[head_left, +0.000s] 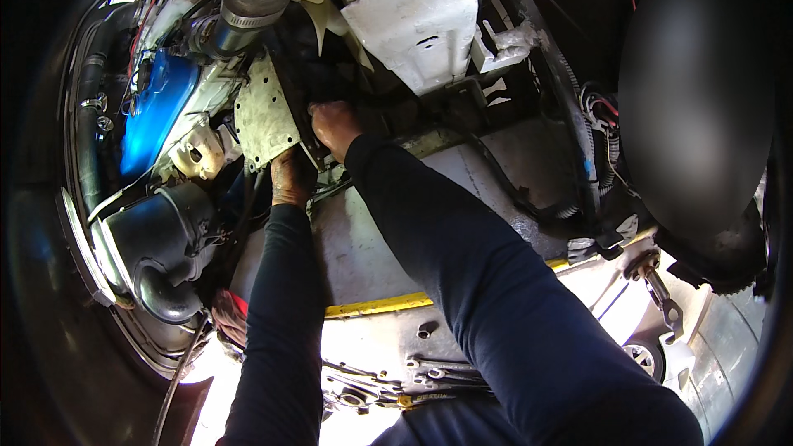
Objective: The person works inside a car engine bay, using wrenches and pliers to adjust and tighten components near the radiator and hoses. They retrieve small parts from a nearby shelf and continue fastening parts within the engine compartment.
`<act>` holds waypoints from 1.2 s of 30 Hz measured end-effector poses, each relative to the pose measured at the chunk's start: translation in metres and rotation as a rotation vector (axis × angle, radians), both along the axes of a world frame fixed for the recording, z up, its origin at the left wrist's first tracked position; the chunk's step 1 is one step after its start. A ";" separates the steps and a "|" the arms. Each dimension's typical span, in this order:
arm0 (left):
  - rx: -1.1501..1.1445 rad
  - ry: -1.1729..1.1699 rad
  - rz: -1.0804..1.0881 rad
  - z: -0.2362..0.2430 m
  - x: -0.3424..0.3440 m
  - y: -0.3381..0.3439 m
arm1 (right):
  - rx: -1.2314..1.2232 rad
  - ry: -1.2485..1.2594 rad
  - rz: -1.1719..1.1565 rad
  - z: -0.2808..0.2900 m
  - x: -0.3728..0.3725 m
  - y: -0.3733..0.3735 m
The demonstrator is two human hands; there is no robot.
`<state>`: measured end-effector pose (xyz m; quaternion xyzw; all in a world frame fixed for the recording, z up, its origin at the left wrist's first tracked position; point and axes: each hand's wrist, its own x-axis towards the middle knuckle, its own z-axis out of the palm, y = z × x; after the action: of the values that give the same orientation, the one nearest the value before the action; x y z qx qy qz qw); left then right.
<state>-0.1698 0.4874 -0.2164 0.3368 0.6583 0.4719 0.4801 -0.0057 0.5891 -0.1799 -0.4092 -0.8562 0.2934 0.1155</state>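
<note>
Both my arms, in dark blue sleeves, reach into a vehicle's engine bay. My left hand (289,177) goes in under the lower edge of a pale metal plate (266,111) with several small holes, so its fingers are hidden. To the right of that plate, my right hand (334,126) is closed, knuckles up, beside the plate's dark edge. Whatever its fingers grip is lost in shadow. Above my hands hang pale fan blades (315,10) and a large pipe with a metal hose clamp (248,21).
At left are a blue metal part (157,111) and a black canister-shaped housing (161,231). A white bracket (413,21) overhangs from above. Several wrenches (446,373) lie below the yellow-edged panel (380,306). Black cabling (508,186) runs on the right, near a person's blurred head (698,107).
</note>
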 end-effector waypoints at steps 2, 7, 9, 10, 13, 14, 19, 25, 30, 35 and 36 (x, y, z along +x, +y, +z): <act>0.009 0.017 -0.036 0.000 -0.003 0.001 | -0.025 -0.008 -0.021 -0.002 -0.003 0.001; 0.039 0.853 -0.415 0.018 -0.008 -0.009 | 0.003 0.085 -0.057 -0.021 -0.023 -0.007; 0.045 0.955 -0.502 0.012 -0.001 0.008 | -0.048 0.169 -0.262 -0.057 -0.030 -0.001; 0.034 0.850 -0.479 0.010 0.000 0.008 | -0.083 0.223 -0.322 -0.064 -0.033 -0.002; 0.008 0.631 -0.435 0.010 0.000 0.006 | -0.119 0.349 -0.384 -0.071 -0.036 -0.006; 0.001 0.446 -0.378 0.010 0.003 0.004 | -0.093 0.349 -0.365 -0.072 -0.032 -0.008; -0.015 -0.279 -0.008 0.036 0.020 0.002 | -0.026 0.296 -0.332 -0.045 -0.029 -0.014; -0.100 -0.592 0.223 0.024 0.001 -0.003 | -0.163 0.292 -0.406 -0.029 -0.022 -0.016; -0.097 -0.709 0.234 0.025 0.001 -0.002 | -0.207 0.249 -0.379 -0.023 -0.022 -0.015; -0.087 -0.649 0.238 0.035 0.021 0.007 | -0.192 0.297 -0.372 -0.031 -0.020 -0.016; -0.078 -0.661 0.246 0.034 0.019 0.005 | -0.185 0.323 -0.352 -0.031 -0.017 -0.018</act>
<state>-0.1512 0.4927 -0.1822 0.0651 0.5205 0.5842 0.6193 -0.0226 0.5716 -0.2105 -0.5088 -0.7118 0.4073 0.2620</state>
